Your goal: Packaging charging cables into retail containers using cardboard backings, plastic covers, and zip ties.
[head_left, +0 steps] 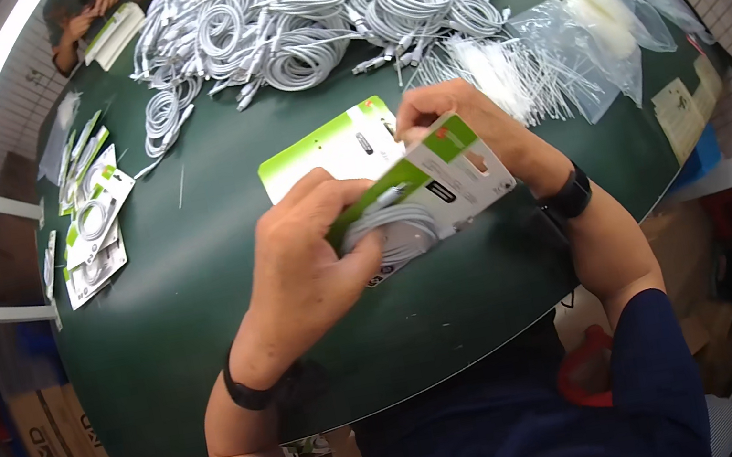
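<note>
So from my end of the feed, the thing I've got up is a retail card (466, 181), basically a flat white rectangle with green running along its far long edge and a small orange mark up in the green corner. It's held up at a slant, hang hole toward the right, bottom end toward the left. There's a dark rounded label about midway. A light grey cable (407, 230) sits coiled in neat loops on the lower half, one plug lying just above the coil. My left hand (307, 250) grips that end, thumb over the loops. Right hand (438, 110) is at the far edge; can't tell how firmly it's holding.
</note>
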A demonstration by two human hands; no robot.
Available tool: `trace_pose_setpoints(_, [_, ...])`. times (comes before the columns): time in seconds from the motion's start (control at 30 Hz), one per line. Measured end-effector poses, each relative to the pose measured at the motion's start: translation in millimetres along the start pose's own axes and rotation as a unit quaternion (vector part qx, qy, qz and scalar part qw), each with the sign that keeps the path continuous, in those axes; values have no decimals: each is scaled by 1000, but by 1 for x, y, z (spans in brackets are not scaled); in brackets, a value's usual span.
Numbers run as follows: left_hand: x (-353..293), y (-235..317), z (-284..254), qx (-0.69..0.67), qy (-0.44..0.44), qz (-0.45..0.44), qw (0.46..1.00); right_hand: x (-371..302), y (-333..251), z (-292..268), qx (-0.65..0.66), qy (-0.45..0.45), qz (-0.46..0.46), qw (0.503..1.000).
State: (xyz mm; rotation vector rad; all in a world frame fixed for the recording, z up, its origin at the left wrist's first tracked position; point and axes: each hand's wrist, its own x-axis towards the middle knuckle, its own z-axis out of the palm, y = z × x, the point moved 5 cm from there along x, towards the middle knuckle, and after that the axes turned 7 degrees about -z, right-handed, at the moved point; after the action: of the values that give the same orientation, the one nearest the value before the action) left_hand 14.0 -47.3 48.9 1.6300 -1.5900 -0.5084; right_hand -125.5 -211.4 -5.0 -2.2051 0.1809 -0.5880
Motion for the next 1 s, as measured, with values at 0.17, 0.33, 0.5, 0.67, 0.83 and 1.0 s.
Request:
trace_pose_setpoints(0.17, [3, -7, -11, -17, 37, -43, 998, -8, -2, -29, 193, 219, 73, 954])
trace_pose_setpoints(0.33, [-1, -13, -6, -63, 59, -57, 995, -17, -41, -28, 165, 288, -35, 943])
trace_pose_setpoints(0.5, [1, -15, -6, -15, 53, -51, 997, -9, -87, -23, -244, 229, -267, 904])
trace_pose_setpoints(0.67, [7, -15, -2, 12, 54, -26, 998, -4, -98, 5, -272, 132, -272, 914])
trace_pose_setpoints(0.83, [5, -18, 1, 9, 38, -20, 999, -4, -95, 12, -357, 87, -262, 892])
trace_pose_setpoints(1.0, [3, -19, 6, 9, 37, -10, 999, -3, -91, 13, -338, 83, -226, 910])
